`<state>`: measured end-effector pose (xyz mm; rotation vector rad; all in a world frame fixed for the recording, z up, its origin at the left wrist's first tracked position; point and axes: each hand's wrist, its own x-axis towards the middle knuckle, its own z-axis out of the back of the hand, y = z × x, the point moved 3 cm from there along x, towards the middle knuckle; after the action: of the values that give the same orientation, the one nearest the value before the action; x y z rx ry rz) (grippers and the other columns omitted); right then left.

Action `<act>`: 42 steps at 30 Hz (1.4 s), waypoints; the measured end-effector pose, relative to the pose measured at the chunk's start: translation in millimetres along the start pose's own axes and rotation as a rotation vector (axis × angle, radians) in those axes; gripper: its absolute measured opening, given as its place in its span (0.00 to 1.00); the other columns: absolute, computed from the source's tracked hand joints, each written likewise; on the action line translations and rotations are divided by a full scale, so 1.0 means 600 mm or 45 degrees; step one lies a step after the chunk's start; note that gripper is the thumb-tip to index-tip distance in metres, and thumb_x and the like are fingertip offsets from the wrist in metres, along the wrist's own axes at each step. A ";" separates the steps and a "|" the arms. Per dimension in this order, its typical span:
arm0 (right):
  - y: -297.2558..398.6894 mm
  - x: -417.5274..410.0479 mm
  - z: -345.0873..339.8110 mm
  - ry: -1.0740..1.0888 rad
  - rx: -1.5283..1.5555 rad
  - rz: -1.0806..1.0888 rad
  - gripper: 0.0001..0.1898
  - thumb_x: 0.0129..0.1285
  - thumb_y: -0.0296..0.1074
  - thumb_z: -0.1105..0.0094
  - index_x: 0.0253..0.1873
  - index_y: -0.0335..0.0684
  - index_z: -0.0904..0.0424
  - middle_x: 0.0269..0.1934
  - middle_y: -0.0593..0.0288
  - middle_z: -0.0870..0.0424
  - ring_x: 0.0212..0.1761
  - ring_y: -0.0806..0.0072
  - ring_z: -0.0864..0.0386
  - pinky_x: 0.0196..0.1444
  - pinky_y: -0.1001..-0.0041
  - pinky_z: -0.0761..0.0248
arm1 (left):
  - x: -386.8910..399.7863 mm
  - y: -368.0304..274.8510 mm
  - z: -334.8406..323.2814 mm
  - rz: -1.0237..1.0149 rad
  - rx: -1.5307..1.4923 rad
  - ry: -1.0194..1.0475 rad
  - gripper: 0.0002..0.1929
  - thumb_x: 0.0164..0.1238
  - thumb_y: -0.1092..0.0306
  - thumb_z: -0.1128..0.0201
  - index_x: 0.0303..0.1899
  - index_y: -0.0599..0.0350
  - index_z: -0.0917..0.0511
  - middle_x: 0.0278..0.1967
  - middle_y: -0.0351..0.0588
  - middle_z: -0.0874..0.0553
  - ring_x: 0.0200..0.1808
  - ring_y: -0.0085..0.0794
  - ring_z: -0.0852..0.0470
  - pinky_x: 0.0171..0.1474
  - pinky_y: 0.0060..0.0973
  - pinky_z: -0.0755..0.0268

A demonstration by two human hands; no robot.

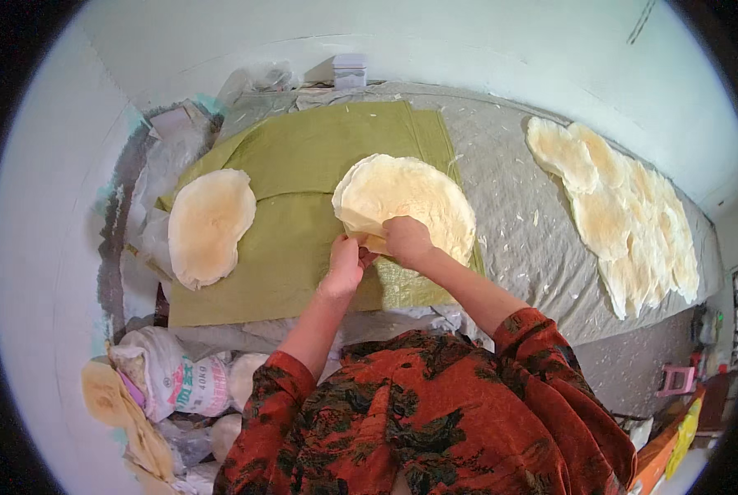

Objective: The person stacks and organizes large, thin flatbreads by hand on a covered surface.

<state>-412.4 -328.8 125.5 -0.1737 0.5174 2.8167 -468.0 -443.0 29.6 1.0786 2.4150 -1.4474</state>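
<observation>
Pale, round, flat pieces with thin ragged edges, of a material I cannot tell, lie in a small stack [415, 192] before me on an olive woven plastic sheet [294, 154]. My left hand [346, 260] pinches the near left edge of the stack's upper piece. Close beside it, my right hand [409, 241] is closed on the same edge, which looks lifted or folded there. The fingertips are partly hidden. Another pale pile [211, 226], longer in shape, rests at the sheet's left side, apart from both hands.
Many overlapping pale pieces [622, 216] cover the right end of the grey cloth [499, 167], where small scraps are scattered. A lidded box [349, 71] stands by the wall. Printed woven sacks [189, 377] and more flat pieces [106, 396] are at lower left; a pink stool [677, 379] is at lower right.
</observation>
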 end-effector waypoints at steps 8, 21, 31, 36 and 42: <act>-0.019 0.033 -0.001 0.031 0.132 0.277 0.20 0.47 0.50 0.40 0.36 0.37 0.20 0.33 0.47 0.19 0.39 0.53 0.22 0.45 0.64 0.30 | 0.005 -0.041 -0.029 0.053 -0.073 0.009 0.15 0.63 0.57 0.50 0.47 0.54 0.29 0.36 0.46 0.20 0.32 0.34 0.19 0.31 0.30 0.25; 0.016 0.046 0.147 -0.102 0.798 -0.019 0.42 0.49 0.63 0.42 0.58 0.29 0.35 0.55 0.38 0.31 0.57 0.54 0.30 0.57 0.65 0.36 | 0.034 -0.122 -0.149 -0.029 -0.286 0.364 0.09 0.66 0.63 0.53 0.42 0.54 0.29 0.36 0.38 0.22 0.32 0.24 0.23 0.33 0.25 0.27; 0.042 -0.031 -0.015 0.120 0.389 0.592 0.37 0.49 0.52 0.38 0.59 0.33 0.37 0.55 0.43 0.31 0.58 0.52 0.32 0.59 0.66 0.38 | -0.089 -0.044 0.010 -0.056 -0.526 0.176 0.18 0.69 0.55 0.56 0.53 0.53 0.31 0.49 0.44 0.22 0.50 0.36 0.24 0.51 0.35 0.30; 0.085 -0.043 -0.032 0.028 0.602 0.068 0.31 0.53 0.53 0.43 0.52 0.30 0.35 0.49 0.39 0.28 0.52 0.49 0.28 0.53 0.61 0.34 | -0.085 -0.023 0.043 -0.035 -0.130 0.034 0.16 0.70 0.60 0.55 0.51 0.57 0.30 0.46 0.43 0.21 0.46 0.32 0.22 0.46 0.32 0.27; 0.086 -0.023 -0.057 -0.190 0.515 -0.176 0.24 0.58 0.51 0.50 0.45 0.31 0.32 0.37 0.41 0.22 0.41 0.47 0.24 0.45 0.59 0.30 | -0.071 -0.030 0.036 -0.166 0.274 -0.008 0.11 0.65 0.71 0.49 0.47 0.61 0.28 0.38 0.44 0.20 0.36 0.28 0.20 0.39 0.26 0.26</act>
<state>-411.7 -390.7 113.2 0.0783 0.9800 2.5033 -453.1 -487.6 50.1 0.9692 2.4088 -1.7840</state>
